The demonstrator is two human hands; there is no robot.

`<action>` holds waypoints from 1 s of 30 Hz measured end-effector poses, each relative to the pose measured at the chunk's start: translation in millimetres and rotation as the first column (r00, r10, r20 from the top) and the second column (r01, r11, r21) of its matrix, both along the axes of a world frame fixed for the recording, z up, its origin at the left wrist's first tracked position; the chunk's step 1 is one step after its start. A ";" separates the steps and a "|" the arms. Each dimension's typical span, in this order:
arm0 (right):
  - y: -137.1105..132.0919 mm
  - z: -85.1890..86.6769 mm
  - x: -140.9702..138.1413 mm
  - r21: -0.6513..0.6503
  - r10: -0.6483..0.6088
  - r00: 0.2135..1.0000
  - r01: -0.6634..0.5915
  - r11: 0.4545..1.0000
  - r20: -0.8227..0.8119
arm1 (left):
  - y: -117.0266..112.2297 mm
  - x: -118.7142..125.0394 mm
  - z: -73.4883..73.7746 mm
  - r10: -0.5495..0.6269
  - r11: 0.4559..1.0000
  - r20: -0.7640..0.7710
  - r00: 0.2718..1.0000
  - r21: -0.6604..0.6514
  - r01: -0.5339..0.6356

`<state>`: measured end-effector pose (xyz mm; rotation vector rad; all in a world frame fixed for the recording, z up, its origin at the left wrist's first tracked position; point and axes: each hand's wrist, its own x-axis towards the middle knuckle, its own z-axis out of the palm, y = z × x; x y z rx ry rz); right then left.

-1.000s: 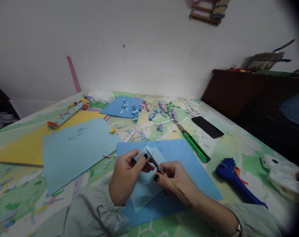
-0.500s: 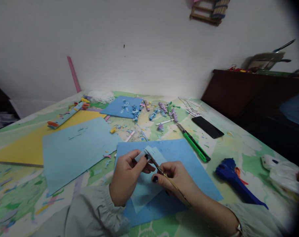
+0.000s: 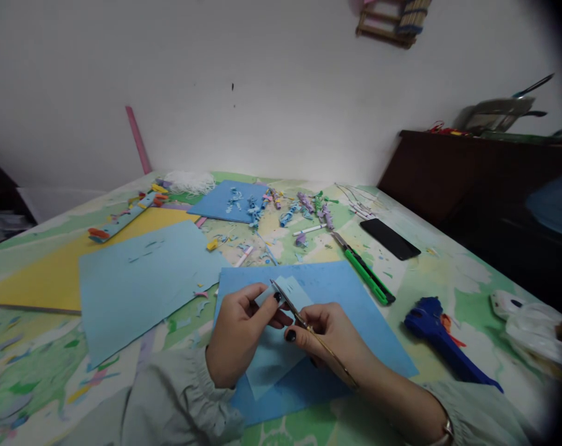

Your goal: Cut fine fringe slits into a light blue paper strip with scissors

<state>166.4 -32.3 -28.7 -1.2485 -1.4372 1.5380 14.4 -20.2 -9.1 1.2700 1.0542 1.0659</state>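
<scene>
My left hand (image 3: 244,328) pinches a small light blue foam sheet (image 3: 270,293) between thumb and fingers. In my right hand (image 3: 332,341) is a pair of scissors (image 3: 292,306) with gold-coloured handles, its blades lying at the edge of the foam by my left thumb. Whether the blades are fully closed I cannot tell. Under both hands lies a larger light blue piece (image 3: 269,371), resting on a darker blue foam sheet (image 3: 369,322). My right fingers hide part of the scissor handles.
Right of the blue sheet lie a green utility knife (image 3: 367,275), a black phone (image 3: 390,239) and a blue glue gun (image 3: 448,344). To the left, a big light blue sheet (image 3: 146,285) overlaps a yellow one (image 3: 39,282). Foam scraps and rolled foam pieces (image 3: 257,210) are scattered behind.
The scissor blades have shifted slightly at the foam's edge, and the foam piece has tilted a little. Both hands stay almost in the same place.
</scene>
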 end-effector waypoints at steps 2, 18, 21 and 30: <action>-0.4 0.1 0.4 0.003 0.003 1.000 -0.003 1.000 -0.001 | -0.3 0.5 -0.1 -0.004 1.000 0.001 1.000 0.005 0.004; -0.8 1.2 -0.6 -0.016 0.001 1.000 -0.001 1.000 -0.016 | 0.3 1.1 -1.9 -0.031 0.999 0.029 0.999 0.012 0.031; -1.1 1.9 -1.5 -0.033 -0.012 1.000 0.012 0.999 -0.009 | -0.7 1.8 0.2 -0.031 0.999 0.015 0.999 0.010 0.031; 0.1 0.0 -1.5 -0.025 -0.019 1.000 0.018 1.000 -0.004 | -0.4 2.3 -0.3 -0.017 1.000 0.037 0.999 0.015 0.016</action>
